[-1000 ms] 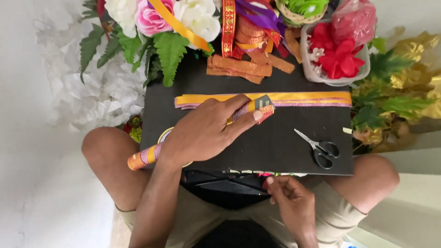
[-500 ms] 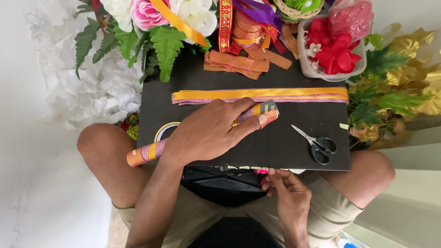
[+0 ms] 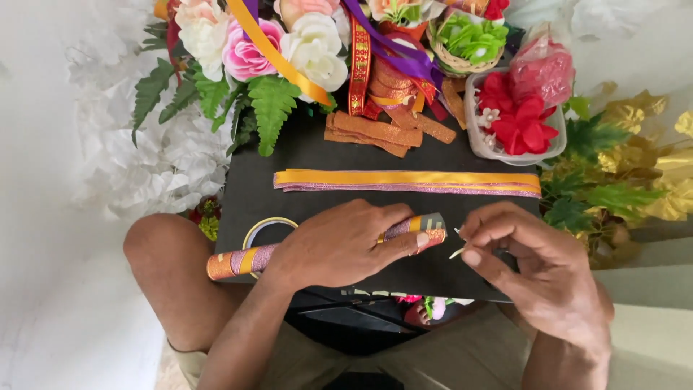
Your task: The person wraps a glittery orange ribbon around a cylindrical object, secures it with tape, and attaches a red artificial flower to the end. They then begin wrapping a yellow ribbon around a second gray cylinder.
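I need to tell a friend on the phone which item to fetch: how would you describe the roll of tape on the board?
Start at the black board across the person's lap. Under the left hand lies a ribbon-wrapped tube; the tape roll sits just behind it. It is the only flat ring there, with a pale yellow rim.

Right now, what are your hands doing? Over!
Left hand pressing the ribbon-wrapped stick on the black board. Right hand pinching a tiny pale piece by the stick's end. Tape roll beside the left hand.
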